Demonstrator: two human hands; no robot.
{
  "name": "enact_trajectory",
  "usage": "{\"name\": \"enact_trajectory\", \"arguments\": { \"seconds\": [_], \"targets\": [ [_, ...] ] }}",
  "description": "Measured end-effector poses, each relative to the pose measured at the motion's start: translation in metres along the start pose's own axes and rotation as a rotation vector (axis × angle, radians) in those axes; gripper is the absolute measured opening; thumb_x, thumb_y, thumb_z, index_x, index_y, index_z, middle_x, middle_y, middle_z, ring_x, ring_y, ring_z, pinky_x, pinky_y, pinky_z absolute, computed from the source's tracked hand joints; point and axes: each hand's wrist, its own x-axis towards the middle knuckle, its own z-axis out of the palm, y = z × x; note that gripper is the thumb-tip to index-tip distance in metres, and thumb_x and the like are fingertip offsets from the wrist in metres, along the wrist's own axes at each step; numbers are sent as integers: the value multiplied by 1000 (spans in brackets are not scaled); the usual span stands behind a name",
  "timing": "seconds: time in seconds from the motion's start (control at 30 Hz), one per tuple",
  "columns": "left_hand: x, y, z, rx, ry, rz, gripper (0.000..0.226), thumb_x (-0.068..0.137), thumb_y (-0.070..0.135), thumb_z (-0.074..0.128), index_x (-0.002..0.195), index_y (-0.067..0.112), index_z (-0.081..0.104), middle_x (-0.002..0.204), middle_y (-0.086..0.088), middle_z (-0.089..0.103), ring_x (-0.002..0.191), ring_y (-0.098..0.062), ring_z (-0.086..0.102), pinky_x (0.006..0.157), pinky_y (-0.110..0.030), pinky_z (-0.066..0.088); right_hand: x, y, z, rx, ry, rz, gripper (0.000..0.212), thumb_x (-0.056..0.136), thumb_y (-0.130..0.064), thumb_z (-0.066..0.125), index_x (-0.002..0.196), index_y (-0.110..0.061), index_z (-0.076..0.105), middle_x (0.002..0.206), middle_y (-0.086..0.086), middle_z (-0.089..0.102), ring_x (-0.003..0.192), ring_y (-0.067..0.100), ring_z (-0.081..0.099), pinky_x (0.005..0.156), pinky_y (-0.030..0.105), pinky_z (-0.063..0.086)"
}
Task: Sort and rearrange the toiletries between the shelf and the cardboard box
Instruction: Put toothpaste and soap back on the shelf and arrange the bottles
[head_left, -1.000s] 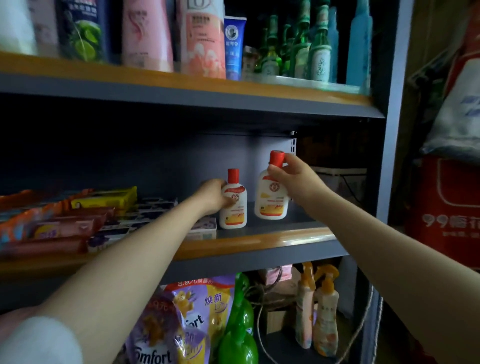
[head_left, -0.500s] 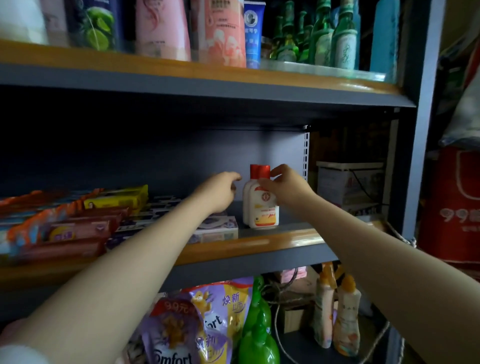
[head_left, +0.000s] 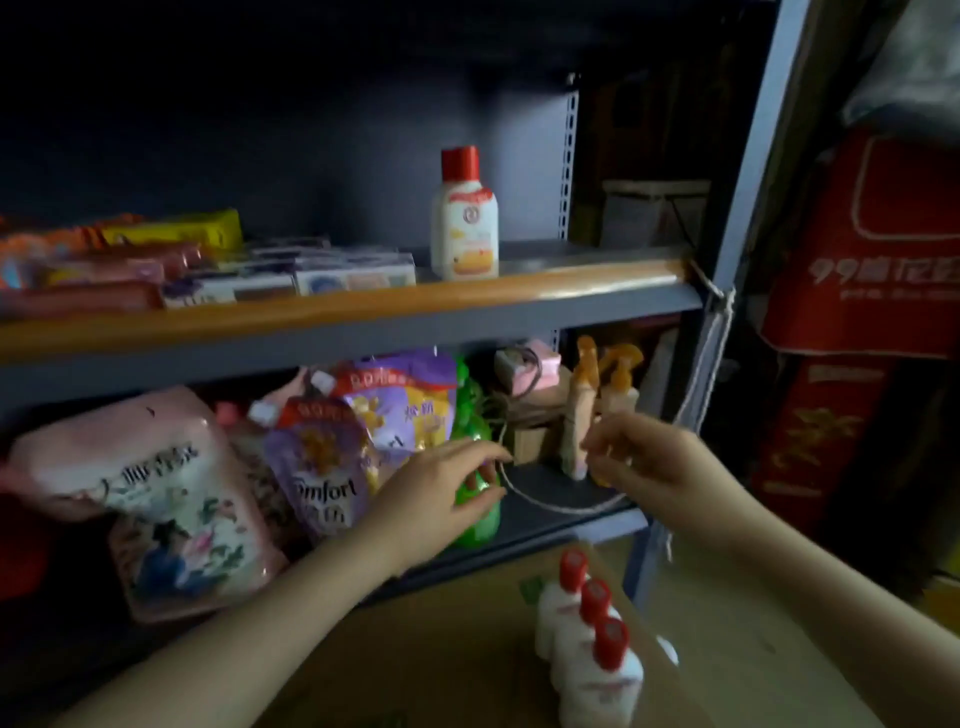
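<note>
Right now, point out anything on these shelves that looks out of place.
A loose string trails over the lower shelf's edge by the green bottle, and a pink refill pouch leans askew. The white bottle stands upright.

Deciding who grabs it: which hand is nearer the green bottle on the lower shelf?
Left. The left hand lies right in front of the green bottle, overlapping it, while the right hand hovers apart to its right, by the orange spray bottles.

Dim, motion-blurred view; deep shadow upper left, wide-angle bending at edges.
</note>
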Motion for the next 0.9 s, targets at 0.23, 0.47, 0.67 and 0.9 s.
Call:
{"name": "enact_trajectory", "arguments": {
  "seconds": [0.23,0.47,0.67,0.9],
  "targets": [
    [-48,2,100,-369,-196,-396,35,78,12,73,109,15,57,95,-1,59,78,-3,55,75,-17,46,-89,38,35,189,-207,276,13,85,-26,65,97,-23,62,89,-1,64,79,14,61,68,26,49],
    [-45,14,124,-601,-189,-541,29,82,23,68,106,32,54,113,2,63,104,-11,60,91,-34,49,-103,39,49,62,-186,166,37,71,-27,79,100,-17,58,91,-8,60,79,9,56,64,17,44],
    [-41,13,128,-479,-245,-523,44,81,22,69,103,49,43,103,19,57,99,1,56,84,-18,46,-110,43,67,-9,-119,199,40,70,-33,79,101,-24,56,92,-12,58,82,3,53,68,10,39],
    [-42,16,124,-435,-71,-525,36,80,19,71,112,20,55,98,8,61,88,-5,59,72,-11,42,-129,49,77,-106,-154,179,55,65,-65,58,98,-21,64,95,-8,59,87,10,54,72,33,49]
  ]
}}
